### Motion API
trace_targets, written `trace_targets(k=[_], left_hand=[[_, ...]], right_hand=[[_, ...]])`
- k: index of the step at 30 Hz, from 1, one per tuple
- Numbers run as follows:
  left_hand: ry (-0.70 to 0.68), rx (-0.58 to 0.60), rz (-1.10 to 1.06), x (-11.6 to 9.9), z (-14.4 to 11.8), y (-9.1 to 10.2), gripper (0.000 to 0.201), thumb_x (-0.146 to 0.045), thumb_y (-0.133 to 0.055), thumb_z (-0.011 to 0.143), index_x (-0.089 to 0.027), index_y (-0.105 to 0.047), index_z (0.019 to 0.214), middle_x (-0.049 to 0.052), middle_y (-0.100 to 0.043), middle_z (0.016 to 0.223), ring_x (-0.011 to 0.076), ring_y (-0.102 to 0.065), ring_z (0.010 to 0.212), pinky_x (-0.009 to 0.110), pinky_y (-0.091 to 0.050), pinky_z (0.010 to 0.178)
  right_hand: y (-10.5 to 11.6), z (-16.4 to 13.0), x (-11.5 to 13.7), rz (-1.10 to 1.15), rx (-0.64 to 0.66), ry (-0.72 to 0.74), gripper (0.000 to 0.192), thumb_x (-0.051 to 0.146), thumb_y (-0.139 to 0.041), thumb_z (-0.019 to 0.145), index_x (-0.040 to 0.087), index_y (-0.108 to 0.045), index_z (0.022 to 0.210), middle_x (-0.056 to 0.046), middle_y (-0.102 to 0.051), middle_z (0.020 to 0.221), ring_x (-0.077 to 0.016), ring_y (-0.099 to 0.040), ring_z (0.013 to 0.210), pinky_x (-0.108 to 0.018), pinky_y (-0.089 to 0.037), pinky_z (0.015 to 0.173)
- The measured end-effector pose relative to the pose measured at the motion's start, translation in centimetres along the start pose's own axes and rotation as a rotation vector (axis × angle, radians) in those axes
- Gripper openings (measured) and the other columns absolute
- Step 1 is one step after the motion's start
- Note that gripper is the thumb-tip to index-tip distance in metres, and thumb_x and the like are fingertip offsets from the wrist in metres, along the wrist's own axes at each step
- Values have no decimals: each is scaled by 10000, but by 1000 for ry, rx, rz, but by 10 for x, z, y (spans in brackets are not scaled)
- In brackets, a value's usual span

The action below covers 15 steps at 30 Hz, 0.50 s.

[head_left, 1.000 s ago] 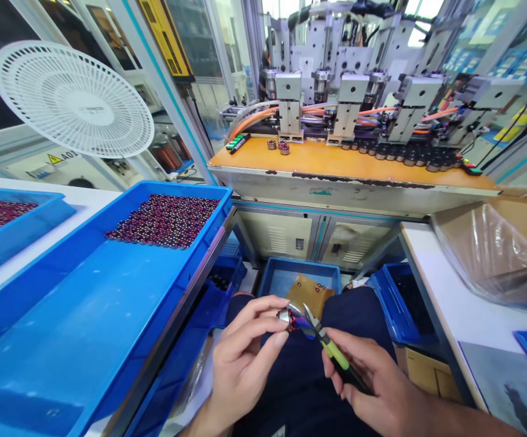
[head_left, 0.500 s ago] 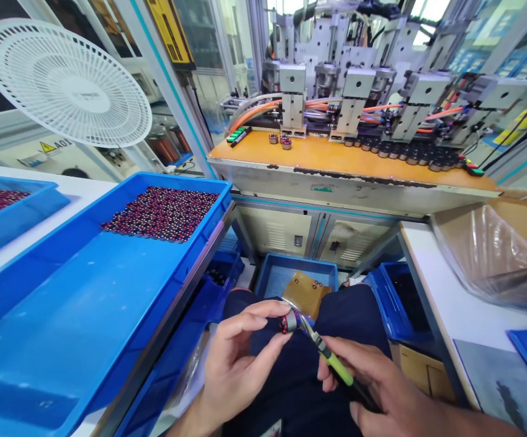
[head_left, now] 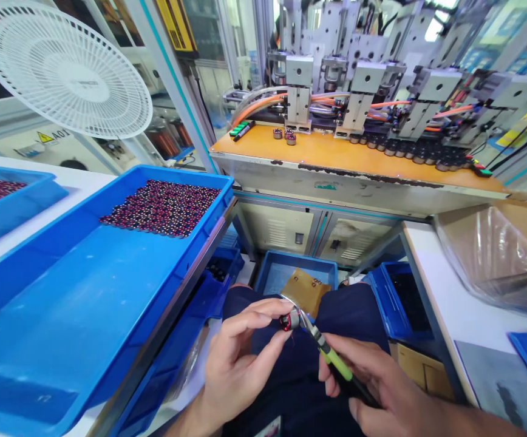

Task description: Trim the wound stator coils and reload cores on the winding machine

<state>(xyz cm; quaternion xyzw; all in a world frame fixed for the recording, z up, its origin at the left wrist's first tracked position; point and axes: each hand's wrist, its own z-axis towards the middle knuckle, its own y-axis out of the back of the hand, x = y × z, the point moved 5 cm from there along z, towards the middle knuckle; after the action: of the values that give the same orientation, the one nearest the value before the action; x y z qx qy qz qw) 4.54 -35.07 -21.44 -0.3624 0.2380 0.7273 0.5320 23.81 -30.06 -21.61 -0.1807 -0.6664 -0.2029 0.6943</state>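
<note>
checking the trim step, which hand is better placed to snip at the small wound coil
Right, most likely: the right hand holds the green-handled cutters, their tips at the small red-wound metal coil. The left hand is pinching that coil.

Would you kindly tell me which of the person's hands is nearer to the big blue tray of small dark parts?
Left. The left hand is beside the blue tray's near right edge, pinching a small part; the right hand is farther right, holding the green-handled cutters.

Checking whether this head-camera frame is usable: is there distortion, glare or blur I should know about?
Head view: wide-angle bending curves the blue tray and bench edge; bright glare washes out the windows above the machine; the plastic bag shows reflections; the left hand, right hand, cutters and small part are fairly sharp.
</note>
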Motion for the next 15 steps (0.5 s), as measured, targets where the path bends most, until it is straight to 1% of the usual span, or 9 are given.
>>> trace_targets(k=[4, 6, 10, 15], left_hand=[[1, -3, 4, 0, 0, 0, 604, 187, -623, 712, -199, -534, 1168, 62, -728, 1130, 206, -693, 1093, 384, -574, 980], [-1, 3, 9, -1, 0, 0, 602, 188, -622, 713, -197, -534, 1167, 61, -728, 1128, 205, -691, 1096, 379, -573, 981], [-5, 8, 14, -2, -1, -1, 594, 183, -622, 715, -194, -535, 1167, 63, -730, 1123, 207, -692, 1094, 380, -572, 980], [-1, 6, 35, -1, -1, -1, 576, 166, -628, 725, -201, -539, 1161, 67, -739, 1104, 219, -698, 1082, 404, -582, 960]], right_hand=[[-2, -2, -6, 48, 21, -15, 724, 74, -615, 869, 437, -392, 1455, -29, -601, 1067, -131, -618, 898, -325, -528, 846], [-2, -3, -7, 72, 21, -15, 734, 58, -602, 867, 438, -386, 1456, -30, -598, 1088, -130, -616, 911, -324, -523, 855], [-2, -4, -9, 104, 27, -71, 756, 6, -554, 824, 379, -399, 1463, -48, -592, 1093, -132, -610, 910, -313, -520, 837], [-2, -3, -8, 109, 26, -132, 680, 56, -553, 796, 278, -465, 1432, -63, -577, 1032, -126, -585, 838, -298, -518, 776]])
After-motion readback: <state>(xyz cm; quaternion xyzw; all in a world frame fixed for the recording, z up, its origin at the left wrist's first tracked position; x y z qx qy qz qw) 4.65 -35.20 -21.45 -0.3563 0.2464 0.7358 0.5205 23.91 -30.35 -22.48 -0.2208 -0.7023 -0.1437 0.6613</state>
